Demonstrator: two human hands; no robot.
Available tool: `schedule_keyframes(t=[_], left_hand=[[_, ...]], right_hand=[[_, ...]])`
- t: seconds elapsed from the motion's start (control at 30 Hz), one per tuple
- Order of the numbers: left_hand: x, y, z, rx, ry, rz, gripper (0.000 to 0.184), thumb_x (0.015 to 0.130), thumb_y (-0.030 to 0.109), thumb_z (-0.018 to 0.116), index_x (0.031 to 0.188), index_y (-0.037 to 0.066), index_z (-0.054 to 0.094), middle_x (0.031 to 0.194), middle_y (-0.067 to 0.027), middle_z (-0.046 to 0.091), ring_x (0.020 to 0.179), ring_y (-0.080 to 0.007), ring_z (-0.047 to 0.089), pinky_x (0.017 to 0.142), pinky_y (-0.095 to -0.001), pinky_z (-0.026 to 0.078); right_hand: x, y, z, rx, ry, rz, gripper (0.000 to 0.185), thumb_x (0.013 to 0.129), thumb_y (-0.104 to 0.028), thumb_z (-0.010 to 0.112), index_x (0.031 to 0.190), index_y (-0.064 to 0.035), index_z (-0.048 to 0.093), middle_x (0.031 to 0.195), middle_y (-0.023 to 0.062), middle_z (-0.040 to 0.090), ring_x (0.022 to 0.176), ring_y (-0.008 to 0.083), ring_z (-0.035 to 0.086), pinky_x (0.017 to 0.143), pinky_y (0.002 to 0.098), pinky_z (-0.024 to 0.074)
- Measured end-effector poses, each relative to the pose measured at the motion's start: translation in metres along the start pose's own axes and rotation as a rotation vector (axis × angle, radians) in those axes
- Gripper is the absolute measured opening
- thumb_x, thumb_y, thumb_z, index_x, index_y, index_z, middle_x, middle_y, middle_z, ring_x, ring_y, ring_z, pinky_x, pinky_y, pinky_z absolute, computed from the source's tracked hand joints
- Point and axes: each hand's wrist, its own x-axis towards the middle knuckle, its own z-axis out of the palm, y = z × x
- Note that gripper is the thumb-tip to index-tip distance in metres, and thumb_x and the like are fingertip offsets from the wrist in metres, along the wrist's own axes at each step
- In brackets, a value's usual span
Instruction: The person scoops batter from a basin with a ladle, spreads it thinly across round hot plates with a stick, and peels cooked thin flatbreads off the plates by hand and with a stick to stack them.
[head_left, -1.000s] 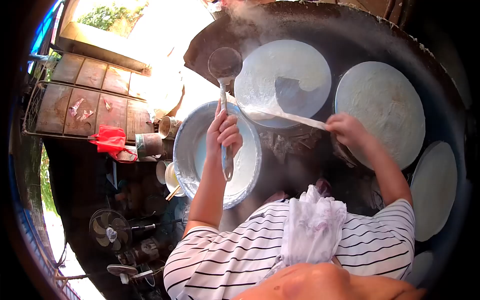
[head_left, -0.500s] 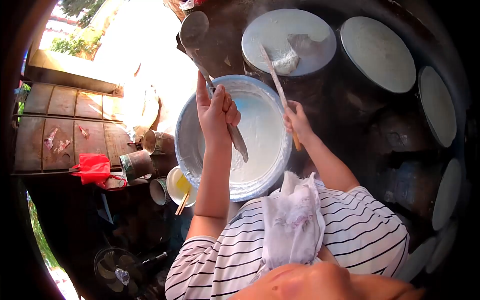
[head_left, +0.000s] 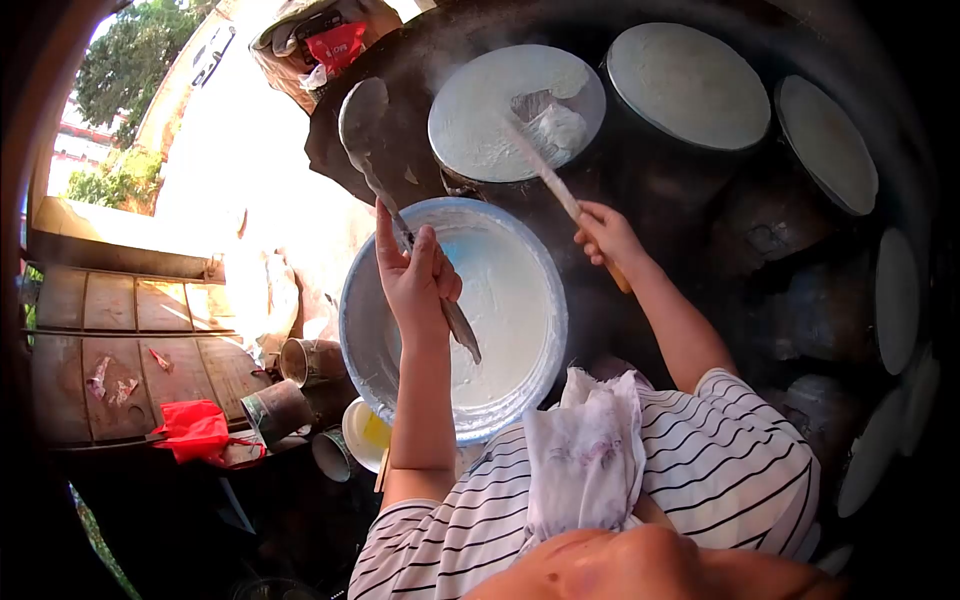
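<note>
My left hand [head_left: 420, 285] is wrapped round the handle of a metal ladle [head_left: 362, 118], index finger stretched along it, over a blue-rimmed basin [head_left: 548, 300] of white batter. In my right hand [head_left: 608, 243] is a flat wooden stick [head_left: 548, 176]. The stick's far end reaches a round plate [head_left: 465, 118] coated with white batter. Beside the stick's end, a crumpled white lump [head_left: 562, 128] lies next to a bare patch on that plate.
More white round plates [head_left: 690, 85] curve away to the right along the dark stove. At the left are a tiled surface [head_left: 120, 375], a red bag [head_left: 193, 430] and several small pots [head_left: 277, 412]. A bag with red packaging [head_left: 335, 45] is at the top.
The stick's end has swung from low beside the plate onto its coating, and the coating has gathered into a lump. The ladle stays raised in my left hand. The view has shifted.
</note>
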Motion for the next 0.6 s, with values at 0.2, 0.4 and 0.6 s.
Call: schedule_keyframes(t=[0.2,0.4,0.6], left_hand=[[0.012,-0.008,0.017,0.006,-0.044,-0.016,0.064,0.092,0.009,0.051,0.147,0.013,0.018,0.055,0.0046,0.033,0.041,-0.0042,0.030,0.037,-0.0212,0.025],[0.052,-0.024,0.070,0.055,-0.043,0.009,0.064,0.091,0.009,0.050,0.147,0.013,0.019,0.056,0.0045,0.033,0.041,-0.0045,0.031,0.037,-0.0209,0.027],[0.081,-0.043,0.118,0.113,-0.034,-0.065,0.061,0.093,0.005,0.049,0.146,0.019,0.024,0.055,0.0036,0.033,0.040,-0.0044,0.030,0.036,-0.0217,0.026]], right_hand=[[-0.004,-0.016,-0.091,0.006,0.044,0.106,0.034,0.095,-0.020,0.051,0.129,-0.0162,0.050,0.076,0.0048,0.055,0.046,0.0053,0.042,0.038,0.0184,0.0357],[0.098,-0.084,-0.114,-0.074,0.036,0.064,0.034,0.095,-0.023,0.051,0.129,-0.0160,0.051,0.077,0.0057,0.055,0.047,0.0053,0.041,0.039,0.0195,0.0366],[0.020,-0.049,-0.125,-0.312,-0.150,0.074,0.033,0.093,-0.016,0.051,0.124,-0.0047,0.055,0.065,0.0059,0.059,0.039,0.0058,0.043,0.036,0.0221,0.0363]])
